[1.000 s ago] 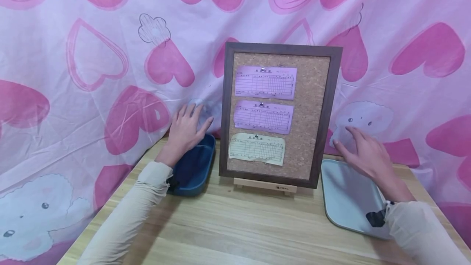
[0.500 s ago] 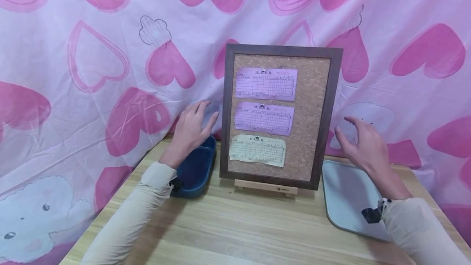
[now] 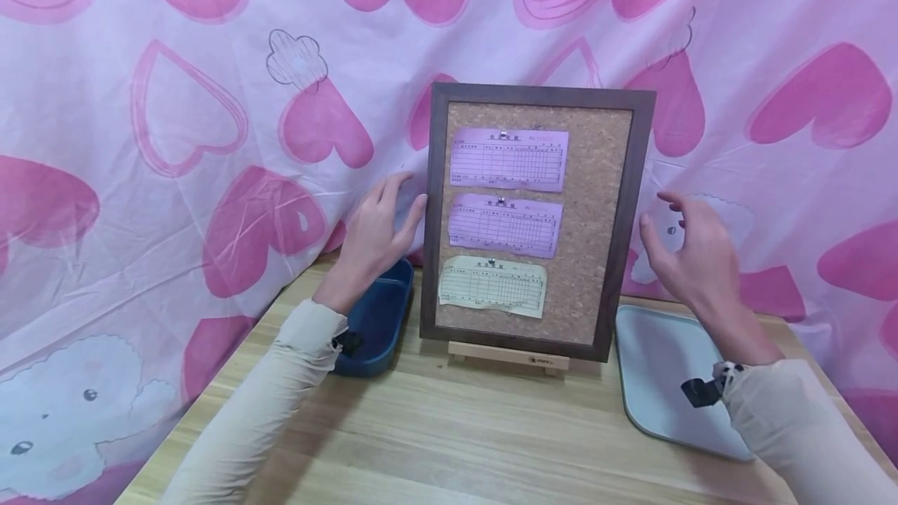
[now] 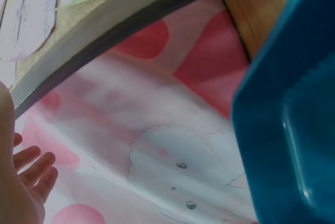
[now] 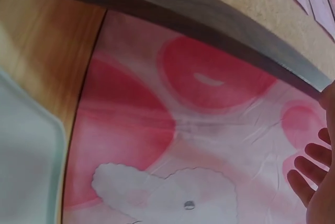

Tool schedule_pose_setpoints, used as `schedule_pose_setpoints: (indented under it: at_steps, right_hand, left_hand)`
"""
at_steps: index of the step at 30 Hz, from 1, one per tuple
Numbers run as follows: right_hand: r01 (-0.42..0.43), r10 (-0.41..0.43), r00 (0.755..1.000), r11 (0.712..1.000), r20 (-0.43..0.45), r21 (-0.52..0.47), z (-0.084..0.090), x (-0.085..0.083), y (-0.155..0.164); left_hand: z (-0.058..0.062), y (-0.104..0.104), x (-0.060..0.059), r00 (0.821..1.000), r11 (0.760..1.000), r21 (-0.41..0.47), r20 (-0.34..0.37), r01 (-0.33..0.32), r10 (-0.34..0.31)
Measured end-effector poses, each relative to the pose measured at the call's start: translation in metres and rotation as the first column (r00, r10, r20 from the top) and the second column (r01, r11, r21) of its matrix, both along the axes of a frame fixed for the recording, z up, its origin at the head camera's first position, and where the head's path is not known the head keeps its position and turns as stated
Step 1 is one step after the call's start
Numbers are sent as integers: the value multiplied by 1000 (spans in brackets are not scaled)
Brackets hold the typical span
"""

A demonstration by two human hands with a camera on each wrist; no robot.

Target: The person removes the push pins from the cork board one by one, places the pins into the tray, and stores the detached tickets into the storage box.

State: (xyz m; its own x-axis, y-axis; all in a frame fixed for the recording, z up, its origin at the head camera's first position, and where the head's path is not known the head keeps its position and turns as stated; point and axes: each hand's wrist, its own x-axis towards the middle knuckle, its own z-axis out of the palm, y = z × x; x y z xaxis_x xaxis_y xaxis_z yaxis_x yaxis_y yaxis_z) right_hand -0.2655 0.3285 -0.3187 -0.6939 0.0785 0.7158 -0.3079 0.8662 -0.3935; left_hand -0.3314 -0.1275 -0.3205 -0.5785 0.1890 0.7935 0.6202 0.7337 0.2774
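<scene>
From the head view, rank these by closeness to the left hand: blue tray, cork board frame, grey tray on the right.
1. Cork board frame: just right of the left hand, thumb at its left edge.
2. Blue tray: below the hand, under the wrist.
3. Grey tray: far right, beyond the board.

The cork board (image 3: 540, 217) stands upright on its small wooden easel (image 3: 507, 354) near the back of the counter (image 3: 449, 435), blocking the middle. The heart-print curtain (image 3: 175, 139) hangs close behind it, leaving little room at the rear. On the board's left, the left hand (image 3: 375, 236) fills the gap above the blue box (image 3: 375, 318). On its right, the right hand (image 3: 691, 256) hovers just off the frame, above the pale tray (image 3: 659, 369). In front of the easel the counter lies open for passage from either side.
</scene>
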Motion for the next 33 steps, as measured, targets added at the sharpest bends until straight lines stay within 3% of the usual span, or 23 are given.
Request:
schedule_pose_setpoints:
  at_steps: [7, 13, 23, 33]
  right_hand:
    - [-6, 5, 992, 1000, -130, -9, 9, -5, -12]
    - [-43, 40, 972, 999, -230, -8, 19, -9, -23]
    - [-95, 93, 969, 995, -228, 3, 29, -14, -53]
    - [-164, 169, 954, 986, -248, 40, 38, -22, -83]
  left_hand:
    - [12, 7, -2, 999, 999, 32, -49, 9, -8]
    - [21, 13, -2, 999, 999, 41, -41, 11, -9]
    - [31, 22, -9, 991, 989, 95, -88, 110, -102]
    - [39, 30, -12, 988, 974, 172, -63, 147, -138]
